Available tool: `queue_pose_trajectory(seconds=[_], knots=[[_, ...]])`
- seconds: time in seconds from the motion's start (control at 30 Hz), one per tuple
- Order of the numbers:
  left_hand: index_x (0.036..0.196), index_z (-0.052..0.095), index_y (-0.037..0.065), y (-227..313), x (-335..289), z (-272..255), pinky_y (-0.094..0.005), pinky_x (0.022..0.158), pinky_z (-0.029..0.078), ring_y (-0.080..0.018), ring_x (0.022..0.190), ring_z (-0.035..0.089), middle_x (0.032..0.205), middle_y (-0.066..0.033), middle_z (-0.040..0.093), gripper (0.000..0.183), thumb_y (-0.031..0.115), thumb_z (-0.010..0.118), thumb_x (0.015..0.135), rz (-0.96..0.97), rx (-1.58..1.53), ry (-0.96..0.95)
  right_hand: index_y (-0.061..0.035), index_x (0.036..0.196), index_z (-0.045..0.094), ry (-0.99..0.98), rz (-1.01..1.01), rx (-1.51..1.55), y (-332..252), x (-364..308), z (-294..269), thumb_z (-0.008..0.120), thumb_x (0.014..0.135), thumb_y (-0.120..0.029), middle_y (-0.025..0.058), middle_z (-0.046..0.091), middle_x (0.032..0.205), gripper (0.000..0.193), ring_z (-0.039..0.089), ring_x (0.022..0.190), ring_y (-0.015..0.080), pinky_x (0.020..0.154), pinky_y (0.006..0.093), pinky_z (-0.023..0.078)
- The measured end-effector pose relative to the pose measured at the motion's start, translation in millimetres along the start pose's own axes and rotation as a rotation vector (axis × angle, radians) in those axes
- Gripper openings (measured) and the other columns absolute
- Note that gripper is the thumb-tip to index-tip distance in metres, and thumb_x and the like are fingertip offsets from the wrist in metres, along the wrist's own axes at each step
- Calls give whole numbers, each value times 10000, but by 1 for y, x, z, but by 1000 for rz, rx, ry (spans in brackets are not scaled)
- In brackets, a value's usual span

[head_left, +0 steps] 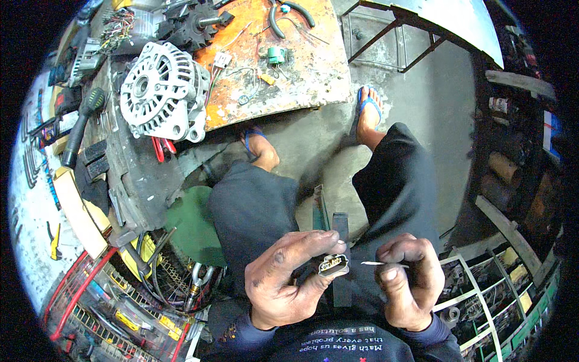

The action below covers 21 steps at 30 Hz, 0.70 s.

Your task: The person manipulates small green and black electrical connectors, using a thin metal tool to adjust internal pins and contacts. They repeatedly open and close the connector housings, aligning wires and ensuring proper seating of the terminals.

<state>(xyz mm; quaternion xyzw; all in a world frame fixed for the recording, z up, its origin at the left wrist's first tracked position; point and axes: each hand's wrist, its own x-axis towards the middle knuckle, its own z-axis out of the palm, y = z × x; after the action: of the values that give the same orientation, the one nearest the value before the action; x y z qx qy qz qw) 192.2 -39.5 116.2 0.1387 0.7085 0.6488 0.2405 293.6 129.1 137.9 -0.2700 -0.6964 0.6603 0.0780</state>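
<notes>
Close in front of my body, my left hand (pixel 278 282) is closed around a small oval connector (pixel 333 264). The connector's open face shows brass-coloured contacts inside a grey shell. To its right, my right hand (pixel 414 282) pinches a thin, pale, pointed sliver (pixel 373 263) between thumb and forefinger. The tip points left at the connector, with a small gap between them. Whether the sliver is a wire or a pick is too small to tell.
A silver alternator (pixel 163 90) sits on the grey bench at left, beside a worn orange board (pixel 319 66). On the board lie dark-handled pliers (pixel 278 25), a green cylindrical part (pixel 276 55) and loose wires. Red-framed racks (pixel 65 301) stand at lower left, metal shelving (pixel 476 283) at right.
</notes>
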Motion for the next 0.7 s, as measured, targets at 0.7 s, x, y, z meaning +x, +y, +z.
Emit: queue_pose_trajectory(seconds=[0.7], knots=[[1170, 719, -68, -2, -5, 8, -368, 903, 604, -258, 991, 769, 1038, -176, 792, 364, -30, 845, 830, -114, -141, 28, 29, 956, 736, -168, -257, -196, -8, 24, 5, 788, 776, 9, 142, 676, 864, 189, 692, 754, 260, 651, 344, 575]])
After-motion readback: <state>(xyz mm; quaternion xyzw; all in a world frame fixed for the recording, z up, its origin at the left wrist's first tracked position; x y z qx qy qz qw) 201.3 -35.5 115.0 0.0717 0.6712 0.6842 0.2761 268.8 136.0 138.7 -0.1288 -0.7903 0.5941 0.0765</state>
